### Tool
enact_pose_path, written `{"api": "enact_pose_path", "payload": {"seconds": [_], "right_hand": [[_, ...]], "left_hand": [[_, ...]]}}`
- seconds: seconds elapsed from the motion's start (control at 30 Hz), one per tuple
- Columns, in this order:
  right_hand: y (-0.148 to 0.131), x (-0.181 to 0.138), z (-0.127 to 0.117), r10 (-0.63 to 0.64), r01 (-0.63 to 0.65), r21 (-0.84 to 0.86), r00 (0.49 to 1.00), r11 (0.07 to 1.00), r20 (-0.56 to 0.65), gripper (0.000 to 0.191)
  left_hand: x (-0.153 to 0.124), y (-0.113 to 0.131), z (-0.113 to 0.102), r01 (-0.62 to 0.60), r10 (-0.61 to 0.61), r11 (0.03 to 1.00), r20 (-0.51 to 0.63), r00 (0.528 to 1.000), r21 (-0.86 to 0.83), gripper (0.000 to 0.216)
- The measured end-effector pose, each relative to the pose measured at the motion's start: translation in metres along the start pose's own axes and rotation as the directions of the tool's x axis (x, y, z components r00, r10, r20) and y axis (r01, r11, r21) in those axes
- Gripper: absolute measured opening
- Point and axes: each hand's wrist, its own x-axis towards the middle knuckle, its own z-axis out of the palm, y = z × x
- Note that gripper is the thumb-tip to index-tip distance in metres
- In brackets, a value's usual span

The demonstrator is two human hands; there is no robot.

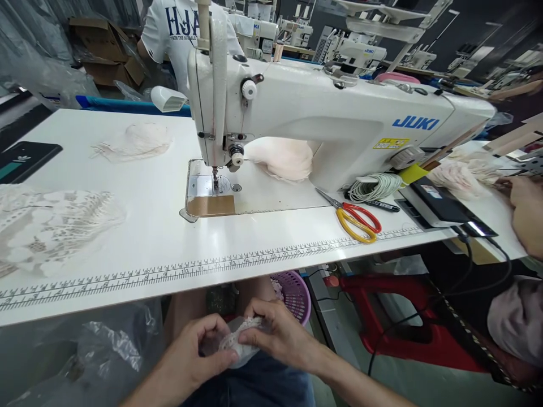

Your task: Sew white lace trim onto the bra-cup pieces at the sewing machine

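Low over the lap, in front of the table edge, my left hand (202, 353) and my right hand (280, 333) hold a small piece of white lace fabric (241, 341) between them. The left thumb presses on its near left side, fingers curled behind. My right thumb and index finger pinch its upper right edge. Part of the fabric is hidden by the fingers. Above stands a white sewing machine (297, 102), its presser foot (215, 182) over the metal plate. Pale fabric pieces (284, 158) lie under the machine's arm.
Scissors (354, 217) with red and yellow handles, coiled cord (375, 186) and a black box (436, 200) lie to the right. Lace fabric (63, 226) and thin cloth (138, 141) rest at left. A purple basket (297, 297) stands below. Another person's arm (528, 215) is far right.
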Motion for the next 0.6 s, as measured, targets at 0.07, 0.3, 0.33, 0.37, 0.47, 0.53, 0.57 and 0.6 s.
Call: {"api": "enact_pose_path", "payload": {"seconds": [0.07, 0.3, 0.33, 0.37, 0.47, 0.53, 0.57, 0.6], "right_hand": [[-0.002, -0.004, 0.000, -0.028, 0.026, -0.032, 0.998, 0.999, -0.063, 0.025], [-0.012, -0.016, -0.009, -0.373, 0.373, -0.056, 0.928, 0.926, -0.002, 0.030], [-0.013, -0.017, -0.011, -0.403, 0.403, -0.010, 0.915, 0.915, 0.022, 0.035], [-0.014, -0.017, -0.012, -0.418, 0.416, 0.051, 0.908, 0.908, 0.031, 0.040], [-0.019, -0.015, -0.010, -0.368, 0.364, 0.174, 0.930, 0.915, -0.012, 0.038], [-0.022, -0.014, -0.007, -0.327, 0.328, 0.149, 0.944, 0.933, -0.036, 0.025], [-0.023, -0.013, -0.005, -0.316, 0.318, 0.126, 0.948, 0.940, -0.033, 0.019], [-0.025, -0.012, -0.004, -0.312, 0.312, 0.103, 0.950, 0.944, -0.023, 0.015]], "left_hand": [[-0.002, -0.001, 0.003, -0.022, 0.029, 0.995, -0.068, 0.997, 0.101, 0.021], [-0.014, -0.004, 0.003, -0.534, 0.766, 0.548, -0.129, 0.630, 0.644, 0.013], [-0.016, -0.006, 0.002, -0.581, 0.855, 0.414, -0.081, 0.512, 0.701, 0.013], [-0.018, -0.007, 0.002, -0.591, 0.905, 0.312, -0.042, 0.424, 0.744, 0.013], [-0.023, -0.009, 0.004, -0.530, 0.935, 0.198, 0.003, 0.354, 0.825, 0.017], [-0.026, -0.009, 0.007, -0.494, 0.936, 0.176, 0.011, 0.353, 0.851, 0.027], [-0.026, -0.009, 0.008, -0.481, 0.935, 0.162, 0.021, 0.353, 0.861, 0.028], [-0.027, -0.009, 0.010, -0.468, 0.934, 0.147, 0.033, 0.354, 0.872, 0.026]]}}
